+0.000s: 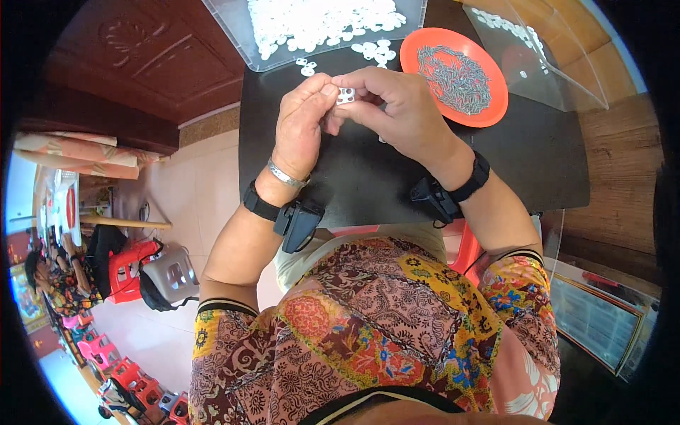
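Observation:
Above the dark table, my left hand (301, 120) and my right hand (400, 106) meet at their fingertips around a small white plastic piece with dark holes (346, 95). Both hands are closed in a pinch on it. Whether a smaller part is also between the fingers is hidden. Just beyond my right hand lies an oval orange-red plate (496, 106) heaped with small grey metal pins or screws (453, 78). A few loose white pieces (307, 67) rest past my left hand, and a small pile of white pieces (375, 52) lies behind the right.
A see-through bin (263, 65) full of white pieces stands at the table's far edge. At the far right, a transparent container (559, 74) holds more white pieces. The black table (354, 177) reaches toward my lap. Stools (170, 273) and another person (60, 283) are off to the left.

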`<state>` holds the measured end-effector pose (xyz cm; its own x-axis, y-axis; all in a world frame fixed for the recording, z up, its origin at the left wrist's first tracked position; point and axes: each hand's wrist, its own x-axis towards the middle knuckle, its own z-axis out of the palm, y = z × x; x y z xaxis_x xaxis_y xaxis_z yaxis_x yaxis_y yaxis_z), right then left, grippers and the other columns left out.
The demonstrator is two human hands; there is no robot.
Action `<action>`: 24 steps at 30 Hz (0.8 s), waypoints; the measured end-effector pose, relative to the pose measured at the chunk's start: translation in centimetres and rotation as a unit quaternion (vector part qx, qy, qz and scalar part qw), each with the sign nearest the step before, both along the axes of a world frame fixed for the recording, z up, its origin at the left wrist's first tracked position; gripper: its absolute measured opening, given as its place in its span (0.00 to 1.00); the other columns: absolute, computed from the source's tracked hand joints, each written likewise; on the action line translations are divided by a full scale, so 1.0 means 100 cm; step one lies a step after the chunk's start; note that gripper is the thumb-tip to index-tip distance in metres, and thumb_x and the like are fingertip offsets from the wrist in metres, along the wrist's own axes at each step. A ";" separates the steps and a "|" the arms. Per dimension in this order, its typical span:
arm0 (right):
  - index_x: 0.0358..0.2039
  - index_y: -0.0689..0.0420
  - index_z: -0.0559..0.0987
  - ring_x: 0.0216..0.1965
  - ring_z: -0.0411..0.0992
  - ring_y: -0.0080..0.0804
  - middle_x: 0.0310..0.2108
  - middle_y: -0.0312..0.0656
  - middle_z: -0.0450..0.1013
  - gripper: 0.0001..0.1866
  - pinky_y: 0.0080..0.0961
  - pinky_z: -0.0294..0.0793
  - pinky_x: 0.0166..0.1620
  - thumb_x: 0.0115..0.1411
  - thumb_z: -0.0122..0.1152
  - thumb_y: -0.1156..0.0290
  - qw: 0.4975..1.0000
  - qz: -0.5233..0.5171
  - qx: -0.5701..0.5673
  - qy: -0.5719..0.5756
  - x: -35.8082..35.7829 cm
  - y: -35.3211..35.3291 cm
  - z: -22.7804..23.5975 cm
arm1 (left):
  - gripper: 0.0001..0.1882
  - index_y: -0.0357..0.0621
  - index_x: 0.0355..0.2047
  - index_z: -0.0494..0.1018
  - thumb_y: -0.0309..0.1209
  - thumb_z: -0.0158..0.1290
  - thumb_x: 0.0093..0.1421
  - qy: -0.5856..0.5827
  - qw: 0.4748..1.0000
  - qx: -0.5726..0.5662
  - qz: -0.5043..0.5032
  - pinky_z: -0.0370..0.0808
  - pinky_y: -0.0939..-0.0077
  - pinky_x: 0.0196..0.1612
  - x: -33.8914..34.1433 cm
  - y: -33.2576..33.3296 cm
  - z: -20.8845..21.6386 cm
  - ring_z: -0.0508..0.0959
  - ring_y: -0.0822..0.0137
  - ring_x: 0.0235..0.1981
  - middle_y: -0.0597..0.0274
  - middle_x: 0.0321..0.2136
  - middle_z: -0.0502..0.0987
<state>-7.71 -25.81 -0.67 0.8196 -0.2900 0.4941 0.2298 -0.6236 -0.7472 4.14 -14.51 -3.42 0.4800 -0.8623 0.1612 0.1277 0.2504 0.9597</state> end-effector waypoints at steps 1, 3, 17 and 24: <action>0.41 0.59 0.78 0.22 0.71 0.17 0.22 0.37 0.75 0.14 0.15 0.68 0.25 0.52 0.64 0.74 1.000 0.000 0.000 -0.001 0.000 -0.001 0.000 | 0.12 0.41 0.26 0.70 0.35 0.44 0.62 0.006 1.000 0.002 -0.002 0.58 0.87 0.21 -0.001 -0.001 0.000 0.65 0.80 0.17 0.70 0.16 0.68; 0.39 0.58 0.78 0.20 0.70 0.17 0.21 0.36 0.75 0.12 0.15 0.67 0.24 0.52 0.64 0.74 0.999 -0.005 -0.015 -0.032 0.001 -0.002 -0.002 | 0.12 0.41 0.26 0.70 0.35 0.44 0.62 0.010 1.000 0.003 -0.002 0.58 0.86 0.21 -0.003 -0.002 0.001 0.64 0.80 0.17 0.70 0.16 0.68; 0.35 0.58 0.77 0.26 0.76 0.29 0.24 0.41 0.76 0.08 0.22 0.72 0.31 0.56 0.58 0.71 0.999 0.021 0.004 -0.027 0.004 -0.002 -0.015 | 0.12 0.41 0.25 0.69 0.34 0.43 0.62 0.008 0.999 -0.030 0.038 0.56 0.85 0.21 -0.009 0.001 -0.012 0.62 0.79 0.16 0.69 0.15 0.65; 0.41 0.63 0.75 0.31 0.74 0.18 0.29 0.37 0.76 0.11 0.14 0.73 0.37 0.57 0.58 0.79 0.984 0.081 0.158 0.005 0.005 -0.007 -0.012 | 0.11 0.40 0.29 0.70 0.32 0.43 0.63 -0.034 0.996 -0.059 0.057 0.62 0.87 0.25 -0.006 -0.002 -0.006 0.66 0.79 0.20 0.70 0.20 0.68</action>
<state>-7.25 -26.54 -1.89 0.8720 -0.2940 0.3915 0.2982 -0.3153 -0.9009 3.56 -14.75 -4.06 0.5586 -0.7756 0.2940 0.0284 0.3721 0.9278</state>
